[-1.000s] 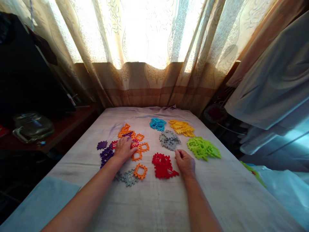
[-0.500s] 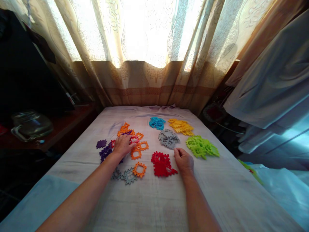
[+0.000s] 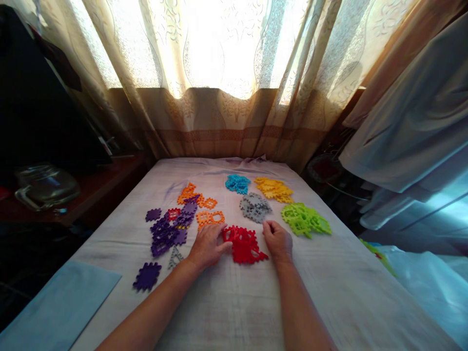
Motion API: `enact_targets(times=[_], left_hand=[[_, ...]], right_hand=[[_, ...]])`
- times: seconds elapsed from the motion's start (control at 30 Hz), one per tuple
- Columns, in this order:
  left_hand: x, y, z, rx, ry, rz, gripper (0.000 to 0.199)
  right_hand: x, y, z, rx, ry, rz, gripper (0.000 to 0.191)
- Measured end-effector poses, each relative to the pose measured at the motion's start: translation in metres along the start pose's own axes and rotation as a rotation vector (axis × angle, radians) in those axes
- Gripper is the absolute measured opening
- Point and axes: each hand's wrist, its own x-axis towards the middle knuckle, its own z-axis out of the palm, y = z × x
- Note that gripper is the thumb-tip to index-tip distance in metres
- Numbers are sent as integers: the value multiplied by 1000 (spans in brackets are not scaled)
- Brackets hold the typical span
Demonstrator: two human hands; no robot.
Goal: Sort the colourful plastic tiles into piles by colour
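My left hand (image 3: 209, 246) is closed on a red interlocking tile (image 3: 228, 235) at the left side of the red tile pile (image 3: 245, 247). Its fingers hide part of the orange tiles (image 3: 210, 218) behind it. To the right of the red pile, my right hand (image 3: 278, 241) rests on the sheet with its fingers curled in. No tile shows in it. Left of my left hand lie purple tiles (image 3: 163, 235), a red tile (image 3: 173, 213) among them, and a grey triangular piece (image 3: 176, 257).
Beyond my hands are piles of grey (image 3: 255, 207), blue (image 3: 237, 184), yellow (image 3: 274, 189) and lime green tiles (image 3: 305, 219). A lone purple square (image 3: 147, 276) lies nearer me. A glass jug (image 3: 47, 186) stands on a side table at left. Curtains (image 3: 219, 117) hang behind.
My left hand has moved right and nearer from the purple and orange tiles to the red pile, carrying the red tile. My right hand has stayed in place.
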Motion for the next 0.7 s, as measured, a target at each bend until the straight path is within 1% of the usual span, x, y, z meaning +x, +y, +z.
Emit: enact_targets(times=[0.1,0.2,0.3,0.4,0.47,0.57,0.63,0.7], left_hand=[[-3,0,-6,33,-10,18,50],[-1,-9,-23,93,-5,-1,37],[5,-38,-51,193,17,-88,27],[14,-79,-83,322,27,-239,30],[20,-104,-99,388,-14,-330,33],[28,-130,-112,431,-110,-410,33],[33,-139,-114,435,-168,-443,32],[37,-143,-114,426,-206,-462,29]], right_hand=[[0,1,0,13,-3,3,30],[0,1,-1,7,-18,10,29],[1,1,-1,-5,-23,9,28],[1,1,-2,-25,-37,13,27],[1,0,-2,-41,-60,22,27],[1,-1,-3,-57,-75,33,27],[0,-2,-3,-56,-67,32,28],[0,-1,-3,-50,-59,28,28]])
